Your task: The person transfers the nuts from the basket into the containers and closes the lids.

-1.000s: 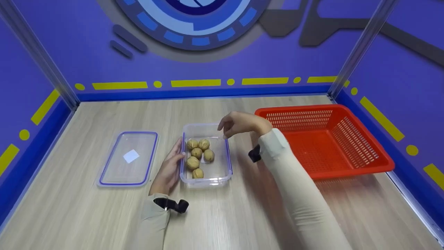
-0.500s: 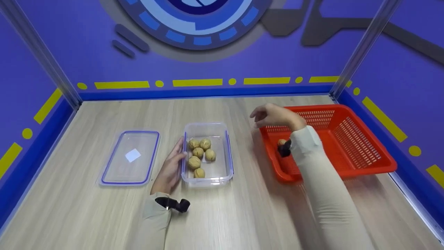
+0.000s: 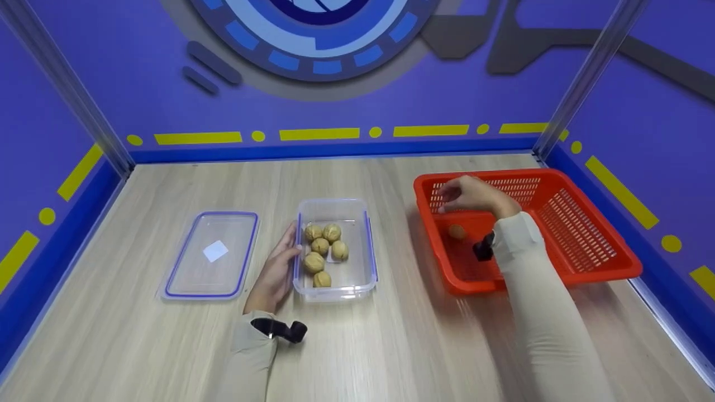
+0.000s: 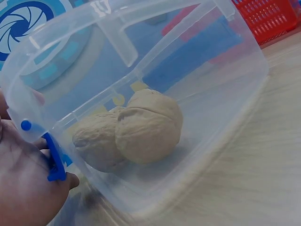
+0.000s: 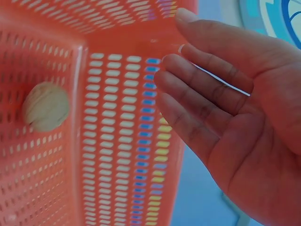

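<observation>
Five walnuts (image 3: 323, 253) lie in the clear box (image 3: 334, 291), and one walnut (image 3: 457, 231) rests alone on the basket (image 3: 592, 271) floor, at the end nearest the box. Your right hand (image 3: 469, 195) hangs released over that end of the basket, fingers relaxed and spread, holding nothing, the lone walnut just below it. Your left hand (image 3: 276, 272) lies flat and open against the box's left wall, fingers straight along the rim, steadying it; the lid (image 3: 211, 254) rests apart, left of the box. Expect each walnut to be light, hard and rigid, with a dry wrinkled shell that gives good purchase, so it should not slip or bruise; being round, it will likely roll if set down carelessly. Take one across its widest part between thumb and two fingertips, from above. The box looks thin-walled and light, so judge it prone to sliding unless your left hand braces it.
</observation>
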